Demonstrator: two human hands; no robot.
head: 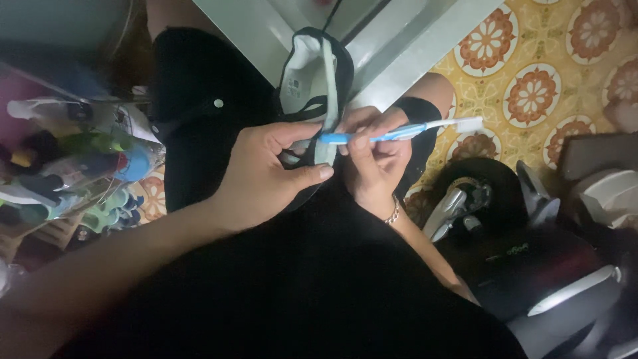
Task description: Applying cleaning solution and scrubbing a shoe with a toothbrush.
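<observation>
Lap in black cloth [319, 292] fills the near field at 6 o'clock. Left hand [266, 174] curls around a black-and-white shoe [312, 80], thumb and fingers pinching its near end. Right hand [373, 156], just beside at 3 o'clock, is closed on a blue-and-white toothbrush [405, 131]. Brush long axis runs 9 to 3 o'clock, bristle head clear of the shoe toward 2 o'clock; handle crosses the shoe's near end. Shoe long axis runs 6 to 12 o'clock, away from both hands. Beyond: patterned floor [531, 93] at 2 o'clock.
</observation>
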